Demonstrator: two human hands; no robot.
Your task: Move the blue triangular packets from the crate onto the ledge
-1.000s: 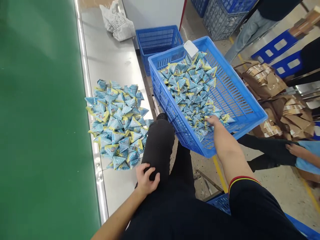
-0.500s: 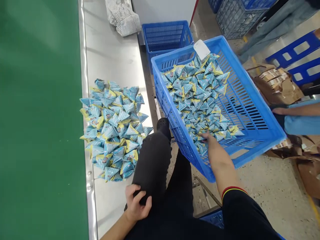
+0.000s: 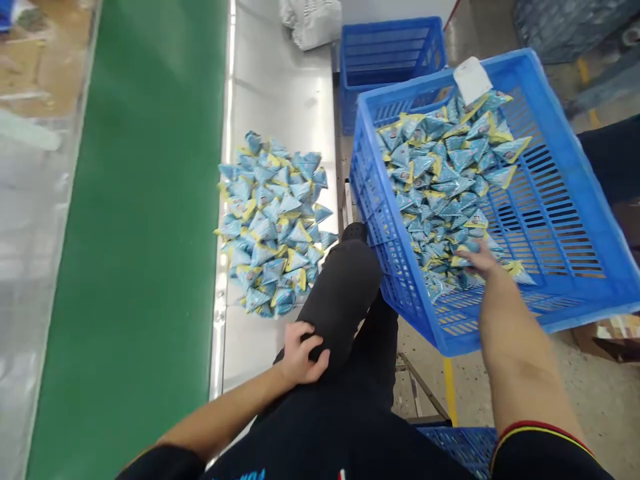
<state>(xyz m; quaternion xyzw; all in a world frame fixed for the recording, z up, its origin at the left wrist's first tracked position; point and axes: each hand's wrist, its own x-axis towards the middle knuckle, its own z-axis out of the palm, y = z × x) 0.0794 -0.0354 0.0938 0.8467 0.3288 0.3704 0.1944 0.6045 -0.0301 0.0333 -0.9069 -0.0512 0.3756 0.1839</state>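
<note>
Inside the tilted blue crate (image 3: 575, 220), the right hand (image 3: 477, 259) lies on the lower end of the heap of packets (image 3: 445, 193), fingers spread and loosely curled over a few of them; whether any packet is truly gripped I cannot tell. Compared with half a second ago, this hand has shifted a little toward the crate's middle, and the view has swung so that the crate sits further right and the green belt (image 3: 130, 220) fills more of the left. The heap in the crate looks much as it did, so I judge little has left it in that time; the raking or gathering of packets seems to be in mid-stroke. The left hand (image 3: 303, 350) stays where it was, clasped around the person's own raised knee (image 3: 345, 293), fingers wrapped over the dark trouser cloth, holding nothing else. The right forearm stretches forward and slightly inward, wrist low over the crate's near wall. On the steel counter (image 3: 285, 100) beside the belt, a second pile (image 3: 273, 223) of the same blue-and-yellow packets lies untouched, well apart from both hands.
</note>
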